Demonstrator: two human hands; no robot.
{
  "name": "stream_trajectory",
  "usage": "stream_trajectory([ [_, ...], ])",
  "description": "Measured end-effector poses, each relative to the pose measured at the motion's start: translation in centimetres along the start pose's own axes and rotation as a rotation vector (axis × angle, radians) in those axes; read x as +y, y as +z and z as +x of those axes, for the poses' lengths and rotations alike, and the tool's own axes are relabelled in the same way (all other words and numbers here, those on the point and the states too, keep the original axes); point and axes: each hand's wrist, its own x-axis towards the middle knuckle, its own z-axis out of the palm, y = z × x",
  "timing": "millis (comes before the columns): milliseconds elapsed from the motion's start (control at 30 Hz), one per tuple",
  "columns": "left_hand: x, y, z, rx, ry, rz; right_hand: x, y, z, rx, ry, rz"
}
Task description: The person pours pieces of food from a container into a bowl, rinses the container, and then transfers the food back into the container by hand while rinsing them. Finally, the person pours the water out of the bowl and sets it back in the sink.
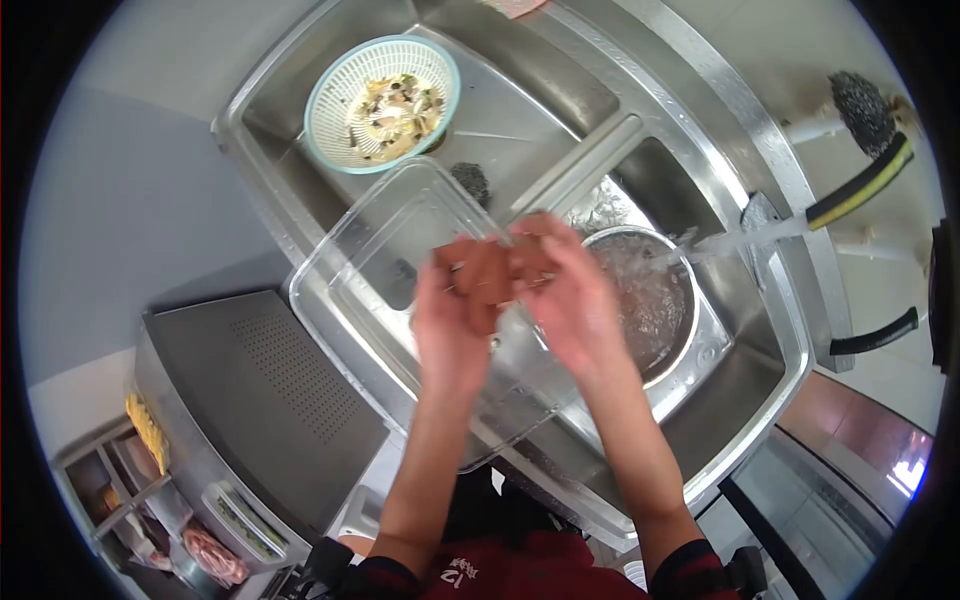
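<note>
Both hands are raised close together over a clear plastic tub (322, 268), which lies across the sink. My left hand (452, 325) has its fingers curled around reddish-brown pieces (485, 275) that look like raw meat or liver; blur keeps me from telling which. My right hand (575, 305) grips more of the same brown stuff, touching the left hand's pieces. Just to the right, a round metal bowl (694, 318) stands in the right basin with brownish, churning water in it. A stream from the tap hose (862, 192) pours into this bowl.
In the left basin are a pale blue-green strainer basket (318, 115) with food scraps and a dark scouring pad (469, 183). Another steel-wool pad (862, 108) sits by the tap. At left stand a grey metal appliance (250, 380) and food containers (215, 550).
</note>
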Motion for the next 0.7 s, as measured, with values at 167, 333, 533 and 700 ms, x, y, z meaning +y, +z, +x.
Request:
stream_trajectory([
  [167, 4.4, -5.8, -1.4, 0.158, 0.052, -0.091, 6.3, 2.1, 3.5, -0.099, 0.272, -0.061],
  [333, 5.8, -7.3, -1.6, 0.164, -0.005, -0.192, 7.1, 3.2, 3.4, 0.036, 0.279, -0.19],
  [533, 8.8, -8.8, -2.3, 0.175, 0.07, 0.342, 5.1, 1.9, 2.3, -0.187, 0.179, -0.569],
  [700, 9.3, -8.2, -3.4, 0.24, 0.11, 0.526, 3.9, 1.1, 2.5, -0.301, -0.089, -0.725],
])
